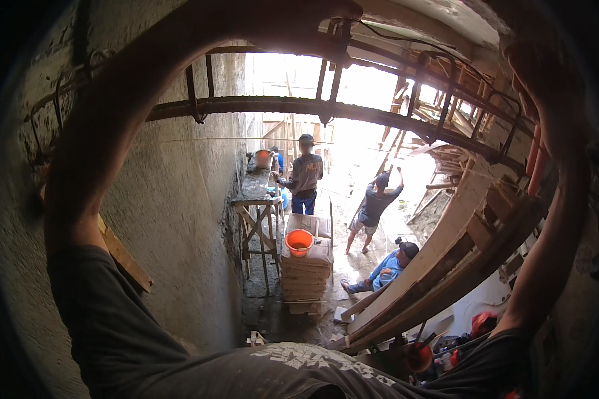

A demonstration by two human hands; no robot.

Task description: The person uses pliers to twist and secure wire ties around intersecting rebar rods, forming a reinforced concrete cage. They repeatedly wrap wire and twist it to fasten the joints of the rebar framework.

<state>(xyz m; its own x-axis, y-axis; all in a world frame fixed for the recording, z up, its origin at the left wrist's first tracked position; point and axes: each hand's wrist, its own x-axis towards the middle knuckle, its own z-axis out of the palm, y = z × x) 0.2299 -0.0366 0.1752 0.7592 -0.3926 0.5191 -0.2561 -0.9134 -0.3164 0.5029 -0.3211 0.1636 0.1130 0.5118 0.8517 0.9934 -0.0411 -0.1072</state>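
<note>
A long rebar cage [266, 106] of ribbed bars and bent stirrups spans the upper part of the head view, in front of me at arm height. My left hand [313, 26] is raised to its upper bar, closed on the cage beside a stirrup [337, 63]; shadow hides most of the fingers. From near that hand a thin dark wire [406, 38] runs rightward along the cage. My right hand [536, 73] is up at the far right, by the cage's other end. Its fingers look curled, and whatever they hold is lost in the dark.
A rough concrete wall [186, 219] rises on my left. Below stand a wooden trestle [256, 229] and an orange bucket [299, 242] on stacked sacks [306, 279]. Long boards [439, 266] slope along the right. Several people are below, including one standing [306, 169] and one sitting [386, 269].
</note>
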